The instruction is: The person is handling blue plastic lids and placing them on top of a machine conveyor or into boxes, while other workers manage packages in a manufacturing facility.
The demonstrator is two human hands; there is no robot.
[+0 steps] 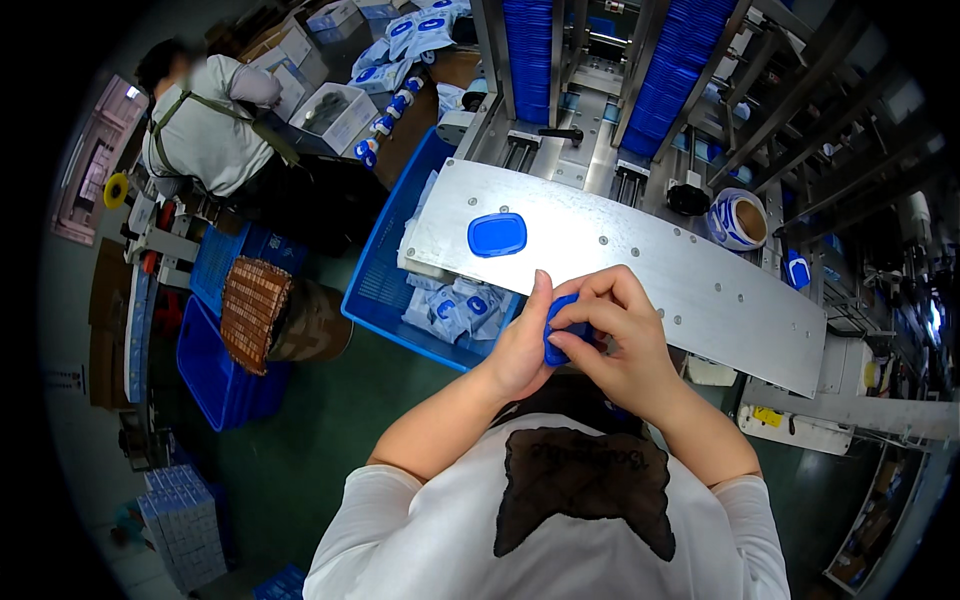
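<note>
Both my hands are closed on a blue plastic lid [553, 352] close in front of my body. My left hand [520, 348] grips its left edge, thumb pointing up. Bent fingers of my right hand [630, 350] pinch the lid from the other side and hide much of it. Beyond my hands, another blue lid [497, 235] with rounded corners lies on the left part of a metal plate [640, 255]. Two tall stacks of similar blue pieces [527, 60] stand in the machine's upright guides behind the plate.
A blue crate [385, 240] holding white-and-blue packets [455, 312] sits below the plate's left end. A label roll [737, 220] is on the machine at right. At upper left a co-worker [215, 125] stands by a white bin [337, 118]. A stool [310, 320] and blue crates [205, 370] stand left.
</note>
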